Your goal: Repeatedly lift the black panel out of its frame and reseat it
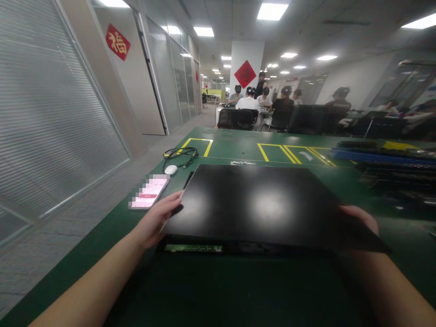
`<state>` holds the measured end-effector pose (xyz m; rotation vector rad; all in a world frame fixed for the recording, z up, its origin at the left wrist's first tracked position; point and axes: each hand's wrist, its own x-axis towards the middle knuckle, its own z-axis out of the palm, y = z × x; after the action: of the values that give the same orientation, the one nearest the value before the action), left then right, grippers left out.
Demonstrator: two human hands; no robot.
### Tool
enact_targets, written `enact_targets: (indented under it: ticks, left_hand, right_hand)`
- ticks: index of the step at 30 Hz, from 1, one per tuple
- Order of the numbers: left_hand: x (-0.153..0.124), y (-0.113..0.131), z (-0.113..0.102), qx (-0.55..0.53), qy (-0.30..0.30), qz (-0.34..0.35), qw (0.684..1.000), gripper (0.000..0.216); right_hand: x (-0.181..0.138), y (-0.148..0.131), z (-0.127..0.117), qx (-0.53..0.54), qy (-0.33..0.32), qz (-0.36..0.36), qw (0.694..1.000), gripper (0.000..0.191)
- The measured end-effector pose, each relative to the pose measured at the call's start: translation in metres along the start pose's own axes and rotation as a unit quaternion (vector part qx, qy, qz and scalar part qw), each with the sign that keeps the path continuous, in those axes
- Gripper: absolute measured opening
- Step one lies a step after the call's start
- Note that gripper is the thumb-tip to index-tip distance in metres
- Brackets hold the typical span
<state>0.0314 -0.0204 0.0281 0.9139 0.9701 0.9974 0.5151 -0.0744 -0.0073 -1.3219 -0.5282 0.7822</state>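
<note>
A flat, glossy black display panel [245, 200] is held between my two hands over the green table, and ceiling light reflects in its face. My left hand [156, 220] grips the panel's left edge, thumb near the top side. On the opposite edge, my right hand [363, 222] is closed round the panel, which hides part of it. Below the panel's near edge shows a narrow green circuit board [193, 248] in a dark strip. Whether that strip is joined to the panel I cannot tell.
A phone [150, 193], a white mouse-like object [170, 169] and a coiled black cable [180, 156] lie left on the green table [228, 145]. Stacked dark parts [384, 177] are at the right. Beyond the table, several people sit on black chairs [236, 119].
</note>
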Motion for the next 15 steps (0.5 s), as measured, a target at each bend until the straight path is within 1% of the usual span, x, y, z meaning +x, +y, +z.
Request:
enact_targets:
  ticks: [1, 2, 3, 4, 5, 8, 10, 11, 13, 15]
  left_hand:
    - [0.000, 0.001, -0.002, -0.014, 0.012, -0.003, 1.000, 0.062]
    - [0.000, 0.002, -0.004, -0.025, 0.027, -0.004, 0.999, 0.058]
    - [0.000, 0.003, -0.005, -0.036, 0.044, -0.002, 0.998, 0.055]
    - [0.000, 0.004, -0.007, -0.046, 0.061, 0.003, 0.997, 0.052]
    - [0.000, 0.006, -0.008, -0.055, 0.078, 0.008, 0.995, 0.049]
    - [-0.001, 0.012, -0.008, -0.065, 0.125, 0.024, 0.990, 0.044]
    - [-0.003, 0.018, -0.007, -0.063, 0.151, 0.035, 0.986, 0.044]
    - [-0.004, 0.020, -0.006, -0.062, 0.158, 0.041, 0.985, 0.045]
    - [-0.006, 0.025, -0.006, -0.058, 0.161, 0.053, 0.984, 0.049]
    - [-0.007, 0.027, -0.008, -0.051, 0.151, 0.061, 0.985, 0.053]
  right_hand:
    - [-0.005, -0.004, 0.005, -0.002, -0.023, 0.039, 0.999, 0.013]
    - [-0.010, -0.008, 0.011, -0.004, -0.055, 0.097, 0.994, 0.009]
    - [-0.015, -0.011, 0.017, -0.003, -0.091, 0.145, 0.985, 0.012]
    - [-0.020, -0.014, 0.022, -0.003, -0.127, 0.186, 0.974, 0.020]
    - [-0.024, -0.016, 0.026, -0.002, -0.147, 0.205, 0.968, 0.027]
    - [-0.031, -0.017, 0.035, -0.030, -0.236, 0.214, 0.947, 0.045]
    - [-0.030, -0.013, 0.037, -0.064, -0.294, 0.190, 0.934, 0.053]
    - [-0.029, -0.011, 0.038, -0.083, -0.310, 0.175, 0.931, 0.054]
    - [-0.024, -0.007, 0.038, -0.119, -0.310, 0.151, 0.931, 0.050]
    - [-0.019, -0.004, 0.038, -0.140, -0.285, 0.137, 0.938, 0.043]
